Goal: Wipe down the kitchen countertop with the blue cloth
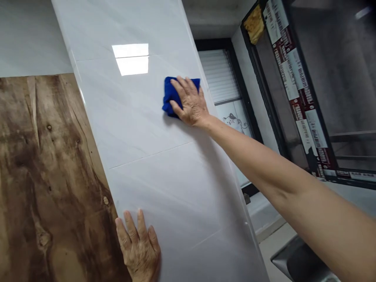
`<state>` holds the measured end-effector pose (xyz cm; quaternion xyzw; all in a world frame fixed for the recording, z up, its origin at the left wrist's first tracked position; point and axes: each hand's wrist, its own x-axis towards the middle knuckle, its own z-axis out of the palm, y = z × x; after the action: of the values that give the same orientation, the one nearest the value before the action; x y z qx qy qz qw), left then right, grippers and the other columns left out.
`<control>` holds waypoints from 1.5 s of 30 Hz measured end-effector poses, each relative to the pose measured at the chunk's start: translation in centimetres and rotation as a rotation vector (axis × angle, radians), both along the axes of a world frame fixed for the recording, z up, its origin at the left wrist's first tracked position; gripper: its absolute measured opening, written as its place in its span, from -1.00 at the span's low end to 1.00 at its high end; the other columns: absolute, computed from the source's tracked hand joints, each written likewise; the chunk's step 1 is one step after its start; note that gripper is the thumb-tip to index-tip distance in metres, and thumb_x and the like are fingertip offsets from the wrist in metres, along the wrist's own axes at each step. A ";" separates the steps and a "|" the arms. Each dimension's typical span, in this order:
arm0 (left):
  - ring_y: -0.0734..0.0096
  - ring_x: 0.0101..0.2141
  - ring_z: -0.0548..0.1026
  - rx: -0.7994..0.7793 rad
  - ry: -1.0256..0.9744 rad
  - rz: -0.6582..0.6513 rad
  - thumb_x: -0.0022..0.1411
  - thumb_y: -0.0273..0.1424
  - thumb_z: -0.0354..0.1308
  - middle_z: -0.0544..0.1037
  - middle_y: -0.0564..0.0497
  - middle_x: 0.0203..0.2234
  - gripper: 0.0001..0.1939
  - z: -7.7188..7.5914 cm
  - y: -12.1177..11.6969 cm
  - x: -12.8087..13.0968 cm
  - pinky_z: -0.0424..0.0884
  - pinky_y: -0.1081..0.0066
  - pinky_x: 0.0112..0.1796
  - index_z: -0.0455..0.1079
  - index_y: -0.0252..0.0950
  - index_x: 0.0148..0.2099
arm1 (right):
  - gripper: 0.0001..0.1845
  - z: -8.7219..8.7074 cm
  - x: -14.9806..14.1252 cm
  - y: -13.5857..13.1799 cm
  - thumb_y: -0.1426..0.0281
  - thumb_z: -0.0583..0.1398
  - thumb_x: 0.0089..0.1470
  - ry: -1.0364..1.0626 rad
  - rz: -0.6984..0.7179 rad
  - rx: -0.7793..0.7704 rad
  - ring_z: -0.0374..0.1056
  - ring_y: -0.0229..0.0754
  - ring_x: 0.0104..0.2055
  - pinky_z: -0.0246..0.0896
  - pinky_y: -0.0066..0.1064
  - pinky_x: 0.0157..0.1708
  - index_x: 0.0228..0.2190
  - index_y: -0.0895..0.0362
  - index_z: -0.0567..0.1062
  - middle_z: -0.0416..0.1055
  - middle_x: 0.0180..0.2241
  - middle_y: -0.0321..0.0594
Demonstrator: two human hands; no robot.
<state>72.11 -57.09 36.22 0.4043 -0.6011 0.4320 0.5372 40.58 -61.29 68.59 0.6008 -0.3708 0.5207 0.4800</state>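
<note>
Blue cloth, bunched under R hand, fingers spread, L hand fingers spread on white tile

The right arm is bare, with no sleeve on it. It is thin at the wrist and gets wider as it goes up, and then the edge of the picture cuts it off. The right hand is bare too. It has long fingers and round, bumpy knuckles. The left hand looks just the same, bare with long fingers. Only a little of that arm can be seen.
</note>
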 end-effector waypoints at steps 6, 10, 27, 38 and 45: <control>-0.18 0.38 -0.13 0.008 0.044 -0.023 0.24 -0.43 0.14 -0.12 -0.14 0.43 -0.18 -0.2 -0.3 -0.4 0.15 -0.31 0.25 -0.17 -0.10 0.43 | -0.23 0.0 -4.1 1.5 0.13 -0.36 0.33 -0.322 -0.097 0.044 -0.35 0.23 0.41 -0.29 0.30 0.22 0.29 0.47 -0.03 -0.46 0.38 0.27; -0.18 0.38 -0.12 -0.005 0.048 -0.027 0.24 -0.43 0.15 -0.11 -0.14 0.42 -0.18 -0.4 -0.2 -0.3 0.17 -0.30 0.24 -0.15 -0.10 0.43 | -0.18 2.8 -0.1 1.8 0.15 -0.41 0.31 -0.463 -0.122 0.124 -0.40 0.33 0.39 -0.35 0.38 0.16 0.25 0.63 -0.10 -0.44 0.33 0.47; 0.06 0.38 -0.04 -0.125 0.190 -0.432 0.32 -0.45 -0.04 -0.13 -0.21 0.43 -0.32 -1.3 0.3 0.9 0.12 -0.02 0.29 -0.13 -0.21 0.43 | -0.25 -6.9 20.8 3.8 0.08 -0.01 0.22 0.405 0.108 -0.090 -0.29 0.13 0.43 -0.49 0.23 0.35 0.34 0.09 0.03 -0.09 0.39 -0.15; 0.10 0.24 0.31 0.263 1.264 -1.031 0.35 0.02 -0.29 0.28 -0.30 0.28 -0.30 -4.3 1.4 2.3 0.21 -0.02 0.24 0.16 -0.30 0.31 | -0.22 -28.1 17.5 4.6 0.08 0.06 0.16 0.553 0.150 0.077 -0.36 0.10 0.44 -0.50 0.16 0.35 0.33 0.08 0.10 -0.10 0.39 -0.16; 0.18 0.23 0.32 0.346 1.052 -0.938 0.33 0.03 -0.21 0.29 -0.34 0.26 -0.28 -2.1 2.0 2.7 0.19 0.11 0.27 0.13 -0.38 0.32 | -0.32 -44.0 14.0 4.5 0.06 0.02 0.13 0.826 0.135 0.052 -0.23 -0.04 0.42 -0.25 0.02 0.35 0.25 -0.06 0.26 0.02 0.36 -0.33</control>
<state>74.85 -55.08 34.14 0.3374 -0.4331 -0.1968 0.8123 54.54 -56.77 24.57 0.7939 -0.1202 0.2566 0.5379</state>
